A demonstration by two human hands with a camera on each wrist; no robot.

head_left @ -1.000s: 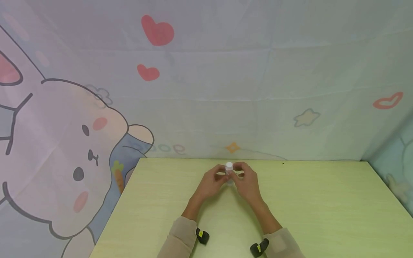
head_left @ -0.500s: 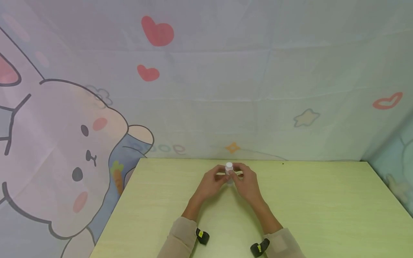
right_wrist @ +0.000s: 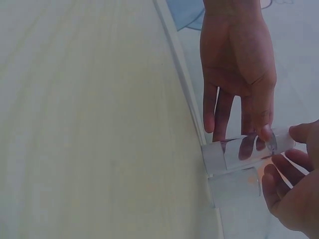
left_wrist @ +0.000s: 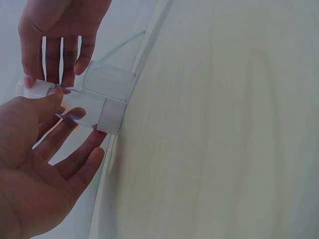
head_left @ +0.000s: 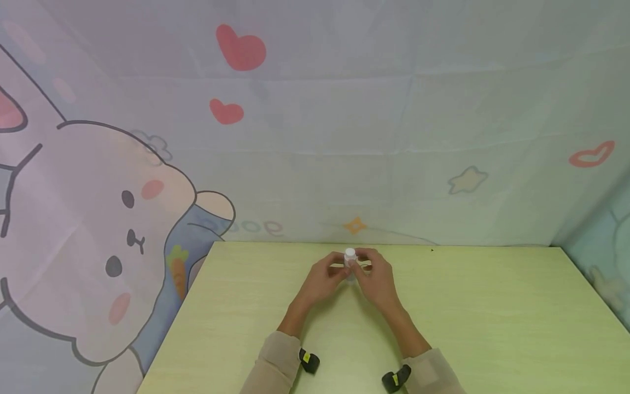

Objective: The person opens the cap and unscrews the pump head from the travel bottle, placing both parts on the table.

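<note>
A small clear bottle (left_wrist: pixel 89 105) with a white cap (head_left: pixel 350 251) and a pale lower band stands upright near the table's far edge. My left hand (head_left: pixel 320 279) holds it, thumb and fingers around the upper body just under the cap. From the other side my right hand (head_left: pixel 376 279) reaches to its top; in the right wrist view that thumb lies on the cap, with the other fingers curled behind. Right beside the bottle, on my right hand's side, stands a clear empty-looking cup (right_wrist: pixel 234 186), mostly hidden by the hand in the head view.
The pale wooden table (head_left: pixel 492 306) ends just behind the bottle. Beyond it hangs a cloth backdrop (head_left: pixel 325 180) printed with hearts and a rabbit. A tiny dark speck (head_left: pixel 432 250) marks the far table edge.
</note>
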